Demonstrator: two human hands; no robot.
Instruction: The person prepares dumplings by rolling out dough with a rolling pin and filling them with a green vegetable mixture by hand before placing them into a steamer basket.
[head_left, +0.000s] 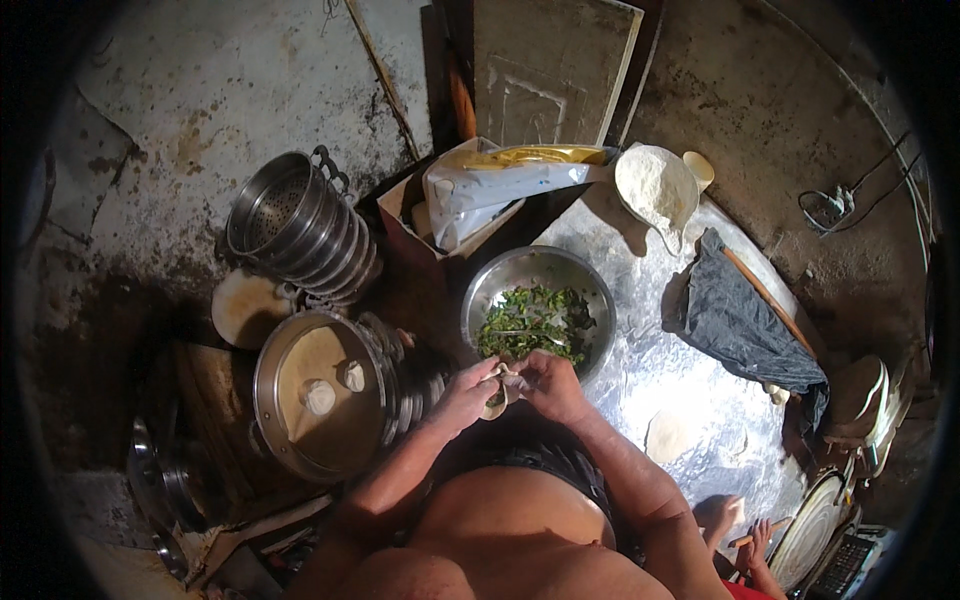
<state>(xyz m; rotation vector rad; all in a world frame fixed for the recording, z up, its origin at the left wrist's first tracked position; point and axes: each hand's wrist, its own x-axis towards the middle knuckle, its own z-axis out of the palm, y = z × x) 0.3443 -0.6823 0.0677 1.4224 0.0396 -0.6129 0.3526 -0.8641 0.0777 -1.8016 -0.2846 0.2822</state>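
Note:
Between my left hand and my right hand, a dough wrapper with chopped green filling is held at the near rim of a steel bowl. The fingers of both hands pinch its upper edge. Chopped greens lie in the bowl, with a utensil partly among them. To the left, two pleated buns sit apart on the lined bottom of a round steamer tier. A flat dough round lies on the shiny table covering at the right.
Stacked perforated steamer tiers stand at upper left. A flour bowl is at the table's back, beyond a dark plastic sheet with a wooden stick. Another person's hands hold a small rolling pin at lower right.

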